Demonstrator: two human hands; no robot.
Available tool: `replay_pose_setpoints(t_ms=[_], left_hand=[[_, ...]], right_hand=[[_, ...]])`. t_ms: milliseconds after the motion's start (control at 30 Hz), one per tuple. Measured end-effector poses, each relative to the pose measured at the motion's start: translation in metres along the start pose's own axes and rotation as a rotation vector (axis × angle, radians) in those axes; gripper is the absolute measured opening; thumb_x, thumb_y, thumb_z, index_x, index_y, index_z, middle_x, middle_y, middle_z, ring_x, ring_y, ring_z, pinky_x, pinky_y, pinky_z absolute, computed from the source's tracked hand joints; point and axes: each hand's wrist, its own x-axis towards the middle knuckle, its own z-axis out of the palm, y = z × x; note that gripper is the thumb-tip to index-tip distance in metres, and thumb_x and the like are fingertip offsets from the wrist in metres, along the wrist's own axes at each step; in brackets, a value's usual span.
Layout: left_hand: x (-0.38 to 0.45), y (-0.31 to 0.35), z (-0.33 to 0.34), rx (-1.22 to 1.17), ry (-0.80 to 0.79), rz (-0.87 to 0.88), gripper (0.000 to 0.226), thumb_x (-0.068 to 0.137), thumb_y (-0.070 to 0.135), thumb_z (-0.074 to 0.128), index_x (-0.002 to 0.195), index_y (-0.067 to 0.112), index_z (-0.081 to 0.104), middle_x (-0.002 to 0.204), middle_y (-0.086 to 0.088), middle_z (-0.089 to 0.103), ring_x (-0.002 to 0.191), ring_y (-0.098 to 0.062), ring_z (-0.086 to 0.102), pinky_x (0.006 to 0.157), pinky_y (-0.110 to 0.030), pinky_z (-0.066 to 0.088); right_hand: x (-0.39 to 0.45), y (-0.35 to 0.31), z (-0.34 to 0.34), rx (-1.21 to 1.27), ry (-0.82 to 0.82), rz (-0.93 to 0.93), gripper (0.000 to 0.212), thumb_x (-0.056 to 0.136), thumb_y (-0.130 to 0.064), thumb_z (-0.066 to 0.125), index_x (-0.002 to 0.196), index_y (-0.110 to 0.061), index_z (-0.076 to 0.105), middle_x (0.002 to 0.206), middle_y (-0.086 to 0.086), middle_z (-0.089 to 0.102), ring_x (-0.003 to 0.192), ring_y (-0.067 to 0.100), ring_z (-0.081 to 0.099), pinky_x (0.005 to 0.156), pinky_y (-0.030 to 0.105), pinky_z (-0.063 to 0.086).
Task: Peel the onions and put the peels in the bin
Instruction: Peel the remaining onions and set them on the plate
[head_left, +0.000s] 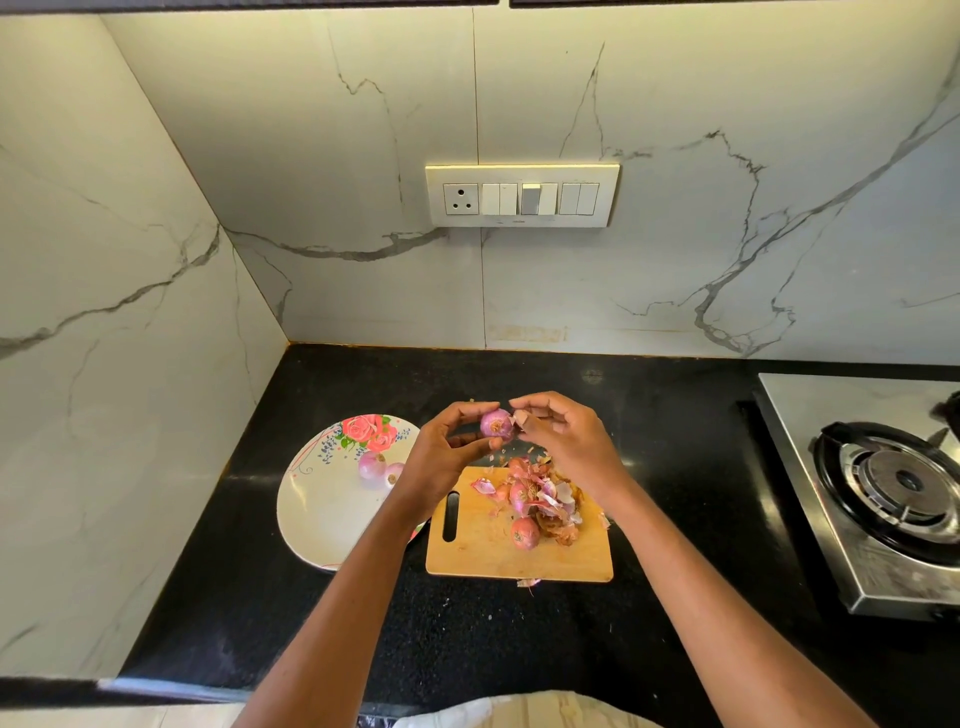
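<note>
My left hand (447, 452) holds a small purple onion (496, 423) between thumb and fingertips, above the far end of a wooden cutting board (478, 551). My right hand (561, 436) pinches a strip of pale peel (521, 417) at the onion's right side. On the board lies a heap of loose peels (553, 501) mixed with unpeeled reddish onions; one onion (524, 533) sits at the heap's near edge. Two peeled onions (372, 464) rest on a white flowered plate (317, 509) to the left. No bin is in view.
The black counter (675, 467) meets marble walls at the back and left. A steel gas stove (893, 483) stands at the right. A switch panel (522, 196) sits on the back wall. A stray peel (527, 582) lies just in front of the board.
</note>
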Motion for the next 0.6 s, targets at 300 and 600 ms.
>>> replay_pose_setpoints(t_ms=[300, 600], left_hand=[[0.000, 0.001, 0.000, 0.018, 0.017, 0.007, 0.039, 0.088, 0.007, 0.074, 0.123, 0.023, 0.065, 0.126, 0.001, 0.066, 0.110, -0.010, 0.067, 0.082, -0.018, 0.056], [0.000, 0.003, -0.002, -0.028, 0.052, 0.004, 0.040, 0.090, 0.012, 0.075, 0.126, 0.020, 0.061, 0.124, 0.003, 0.068, 0.109, 0.001, 0.064, 0.080, -0.011, 0.053]], right_hand=[[0.002, -0.001, 0.003, -0.066, 0.097, -0.044, 0.017, 0.090, -0.019, 0.076, 0.105, -0.028, 0.071, 0.099, -0.012, 0.073, 0.097, 0.005, 0.070, 0.083, 0.022, 0.059], [0.001, 0.013, -0.002, -0.251, 0.006, 0.074, 0.021, 0.099, -0.010, 0.063, 0.107, -0.028, 0.070, 0.100, -0.016, 0.071, 0.092, 0.004, 0.070, 0.078, 0.015, 0.057]])
